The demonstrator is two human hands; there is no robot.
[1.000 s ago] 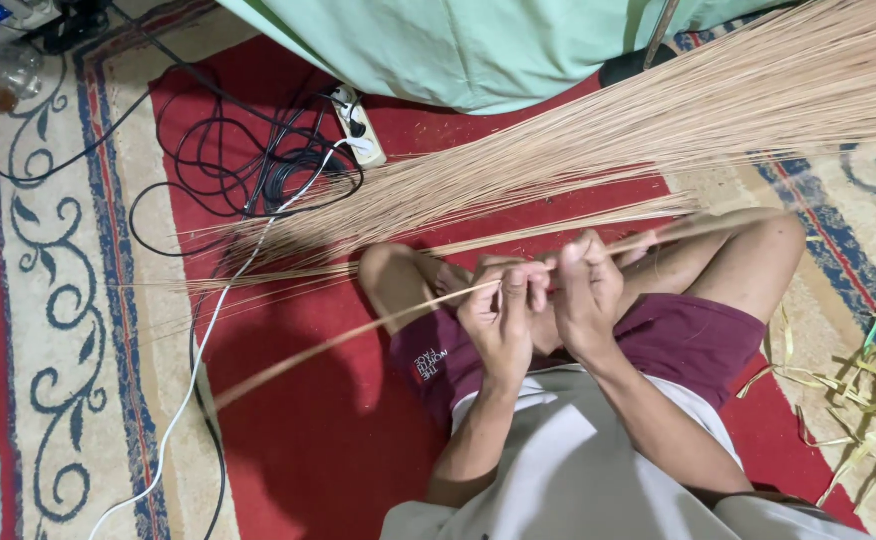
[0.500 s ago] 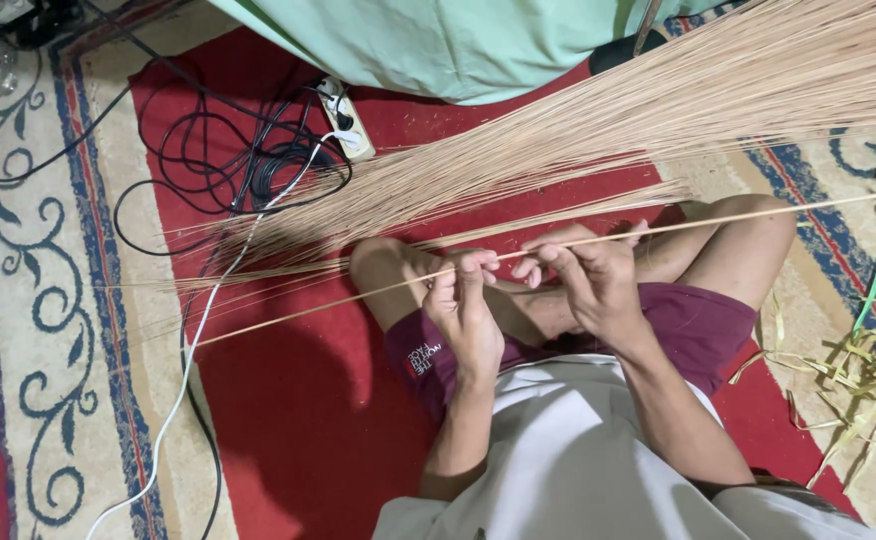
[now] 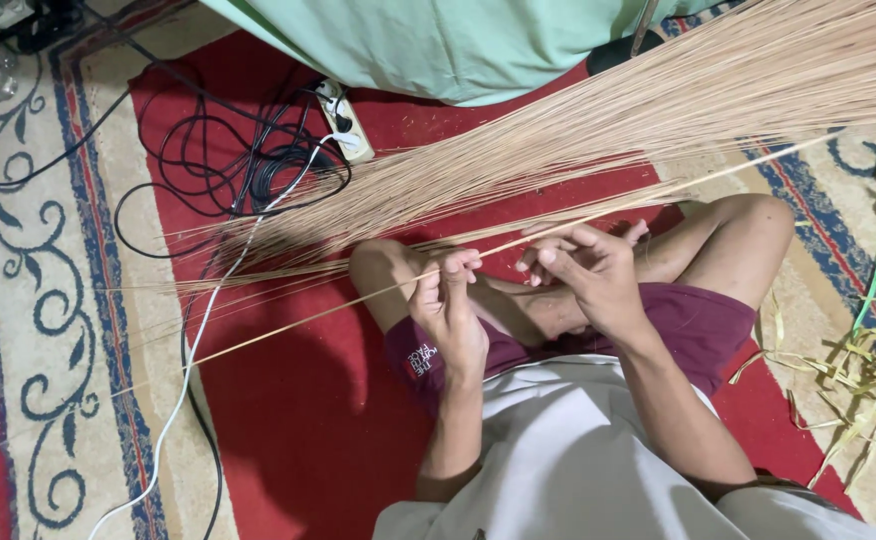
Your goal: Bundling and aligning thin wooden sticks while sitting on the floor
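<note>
White short-sleeved shirt [image 3: 578, 460] at lower centre of the frame, plain and loose. Maroon shorts [image 3: 678, 320] just above, with small white lettering on the leg at centre left. Bare forearms, bare legs, no rings or watch visible.

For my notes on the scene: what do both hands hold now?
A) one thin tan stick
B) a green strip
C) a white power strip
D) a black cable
A: the left hand and right hand pinch one thin tan stick that runs slanting across the red carpet.
</note>
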